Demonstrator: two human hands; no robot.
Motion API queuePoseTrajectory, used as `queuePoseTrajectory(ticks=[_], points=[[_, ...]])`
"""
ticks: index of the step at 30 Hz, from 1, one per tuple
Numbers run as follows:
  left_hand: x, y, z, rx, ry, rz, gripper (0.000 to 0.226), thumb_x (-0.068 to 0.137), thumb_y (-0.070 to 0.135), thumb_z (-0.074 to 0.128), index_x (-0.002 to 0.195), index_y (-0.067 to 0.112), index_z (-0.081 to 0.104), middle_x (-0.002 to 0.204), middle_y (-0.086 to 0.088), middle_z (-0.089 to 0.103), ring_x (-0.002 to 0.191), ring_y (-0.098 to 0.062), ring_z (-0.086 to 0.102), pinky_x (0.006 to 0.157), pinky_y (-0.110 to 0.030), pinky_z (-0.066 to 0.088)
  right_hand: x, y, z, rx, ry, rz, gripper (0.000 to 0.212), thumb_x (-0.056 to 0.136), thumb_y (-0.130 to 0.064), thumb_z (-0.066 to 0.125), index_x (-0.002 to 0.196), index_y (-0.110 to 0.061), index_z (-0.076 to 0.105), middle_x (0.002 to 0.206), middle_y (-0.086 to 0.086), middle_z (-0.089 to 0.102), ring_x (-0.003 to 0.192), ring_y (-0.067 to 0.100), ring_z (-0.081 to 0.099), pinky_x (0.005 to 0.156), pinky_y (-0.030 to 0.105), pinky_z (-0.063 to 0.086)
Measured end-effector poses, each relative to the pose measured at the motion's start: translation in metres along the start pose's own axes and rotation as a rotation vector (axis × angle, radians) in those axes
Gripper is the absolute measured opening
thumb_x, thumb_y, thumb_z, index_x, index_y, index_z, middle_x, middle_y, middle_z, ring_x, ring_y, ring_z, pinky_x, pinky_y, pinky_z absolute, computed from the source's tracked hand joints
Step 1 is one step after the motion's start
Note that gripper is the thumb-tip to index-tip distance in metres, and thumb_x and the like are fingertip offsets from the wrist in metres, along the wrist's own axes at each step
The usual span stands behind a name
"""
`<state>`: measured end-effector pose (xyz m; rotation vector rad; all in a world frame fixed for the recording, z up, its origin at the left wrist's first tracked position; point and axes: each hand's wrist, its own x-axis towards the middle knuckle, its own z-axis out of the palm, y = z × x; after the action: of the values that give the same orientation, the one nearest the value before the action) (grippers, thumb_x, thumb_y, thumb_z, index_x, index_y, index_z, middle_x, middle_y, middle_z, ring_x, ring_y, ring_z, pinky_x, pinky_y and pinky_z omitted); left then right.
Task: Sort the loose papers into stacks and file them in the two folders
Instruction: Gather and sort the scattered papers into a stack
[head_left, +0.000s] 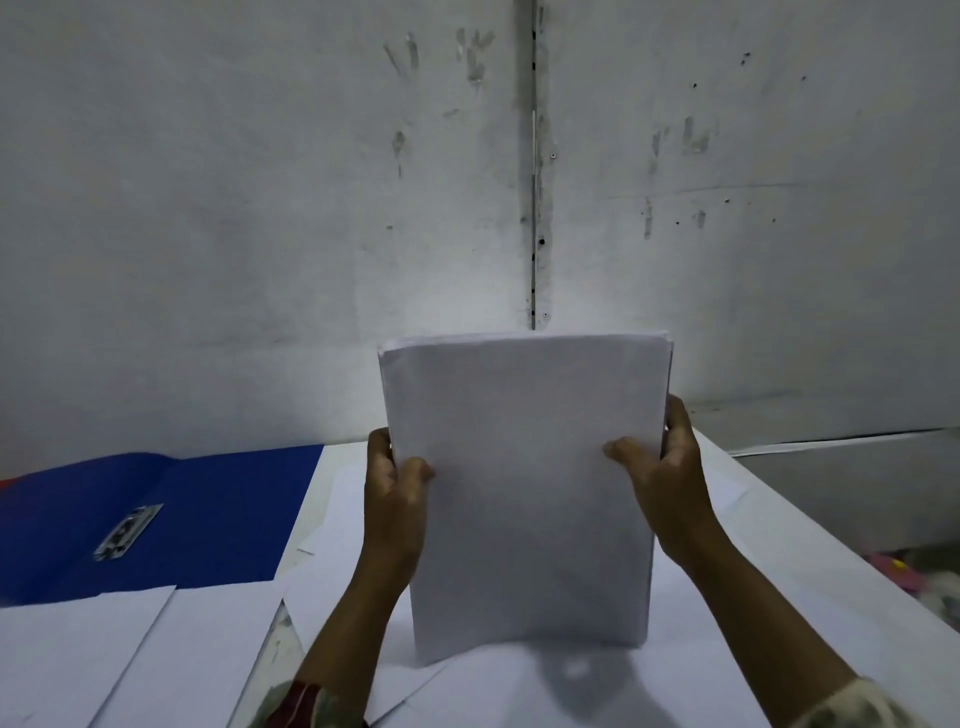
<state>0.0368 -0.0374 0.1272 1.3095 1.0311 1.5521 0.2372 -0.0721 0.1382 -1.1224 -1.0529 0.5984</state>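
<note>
The person is holding a stack of paper (524, 488) upright on the table (810, 587), left hand (395, 488) and right hand (670, 467) pinching its sides, while loose sheets (171, 654) are lying near and the blue folder (171, 514) at left is waiting open, so filing seems not yet begun.

Stack of papers (524, 483): upright at centre, lower edge resting on sheets on the counter (810, 587). Left hand (395, 499) on its left edge, right hand (670, 483) on its right edge. Open folder (171, 514): flat on the counter, left of the stack, metal clip (127, 532) on its inner face. Loose sheets (156, 649): spread in front of the folder, overlapping its near edge. Wall (311, 208): directly behind the counter.
</note>
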Motion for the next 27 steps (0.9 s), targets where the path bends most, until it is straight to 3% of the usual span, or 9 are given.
queuePoseTrajectory(ticks=[3, 7, 10, 15, 17, 21, 23, 25, 27], points=[[-0.005, -0.009, 0.001, 0.01, 0.024, -0.047, 0.026, 0.088, 0.003, 0.046, 0.087, 0.029, 0.043, 0.088, 0.005, 0.051, 0.078, -0.013, 0.05, 0.062, -0.025, 0.045, -0.008, 0.011, 0.002, 0.044, 0.007, 0.076, 0.056, 0.058, -0.017, 0.059, 0.112, -0.019, 0.044, 0.09, -0.007, 0.055, 0.078, 0.01, 0.056, 0.058, 0.021, 0.045], [-0.005, -0.007, 0.003, 0.004, 0.049, -0.038, 0.033, 0.09, -0.003, 0.039, 0.085, 0.029, 0.043, 0.088, 0.006, 0.051, 0.079, -0.013, 0.05, 0.065, -0.025, 0.046, -0.008, 0.009, 0.005, 0.069, 0.02, 0.081, 0.046, 0.068, -0.007, 0.065, 0.108, -0.019, 0.047, 0.09, -0.002, 0.057, 0.077, 0.011, 0.057, 0.059, 0.022, 0.045], [-0.001, -0.006, 0.001, -0.009, 0.059, -0.013, 0.032, 0.09, -0.004, 0.039, 0.088, 0.027, 0.043, 0.087, 0.005, 0.05, 0.078, -0.013, 0.05, 0.067, -0.027, 0.046, -0.005, 0.005, 0.004, 0.06, 0.01, 0.084, 0.052, 0.059, -0.016, 0.058, 0.11, -0.021, 0.047, 0.092, -0.007, 0.057, 0.079, 0.01, 0.056, 0.06, 0.022, 0.046], [-0.009, -0.03, -0.001, 0.048, 0.048, -0.1, 0.028, 0.084, 0.013, 0.052, 0.107, 0.021, 0.038, 0.089, 0.008, 0.049, 0.079, -0.011, 0.049, 0.061, -0.022, 0.043, -0.016, 0.027, 0.003, 0.04, 0.001, 0.164, 0.055, 0.054, -0.016, 0.054, 0.108, -0.018, 0.049, 0.088, -0.007, 0.058, 0.077, 0.009, 0.056, 0.059, 0.022, 0.045], [-0.013, -0.036, -0.001, 0.055, 0.054, -0.113, 0.032, 0.079, 0.018, 0.054, 0.106, 0.023, 0.038, 0.09, 0.01, 0.049, 0.08, -0.01, 0.049, 0.06, -0.022, 0.042, -0.02, 0.033, 0.005, 0.046, 0.006, 0.195, 0.052, 0.054, -0.015, 0.054, 0.105, -0.017, 0.05, 0.086, -0.006, 0.058, 0.074, 0.01, 0.056, 0.057, 0.021, 0.044], [-0.013, -0.033, -0.001, 0.012, 0.076, -0.116, 0.027, 0.089, 0.0, 0.044, 0.096, 0.026, 0.042, 0.087, 0.01, 0.05, 0.078, -0.01, 0.048, 0.061, -0.022, 0.042, -0.02, 0.032, 0.004, 0.059, 0.01, 0.191, 0.049, 0.055, -0.016, 0.054, 0.103, -0.02, 0.05, 0.086, -0.006, 0.059, 0.075, 0.011, 0.056, 0.058, 0.023, 0.045], [-0.015, -0.036, -0.003, -0.005, 0.064, -0.128, 0.024, 0.08, 0.012, 0.054, 0.094, 0.028, 0.042, 0.088, 0.01, 0.05, 0.078, -0.01, 0.048, 0.06, -0.022, 0.042, -0.022, 0.037, 0.004, 0.051, 0.004, 0.203, 0.052, 0.055, -0.017, 0.055, 0.107, -0.021, 0.048, 0.088, -0.008, 0.058, 0.077, 0.01, 0.056, 0.059, 0.024, 0.045], [-0.02, -0.042, -0.004, 0.019, 0.054, -0.154, 0.035, 0.068, 0.02, 0.052, 0.101, 0.025, 0.041, 0.088, 0.01, 0.05, 0.078, -0.01, 0.049, 0.059, -0.021, 0.041, -0.026, 0.046, 0.004, 0.026, 0.005, 0.228, 0.054, 0.054, -0.017, 0.055, 0.108, -0.021, 0.048, 0.089, -0.008, 0.057, 0.078, 0.01, 0.055, 0.059, 0.023, 0.044], [-0.023, -0.045, -0.003, 0.029, 0.066, -0.159, 0.029, 0.073, 0.016, 0.054, 0.097, 0.026, 0.042, 0.087, 0.01, 0.049, 0.078, -0.009, 0.048, 0.059, -0.02, 0.041, -0.031, 0.052, 0.005, 0.003, 0.012, 0.247, 0.053, 0.053, -0.018, 0.054, 0.106, -0.019, 0.05, 0.088, -0.007, 0.057, 0.077, 0.01, 0.054, 0.058, 0.023, 0.043]])
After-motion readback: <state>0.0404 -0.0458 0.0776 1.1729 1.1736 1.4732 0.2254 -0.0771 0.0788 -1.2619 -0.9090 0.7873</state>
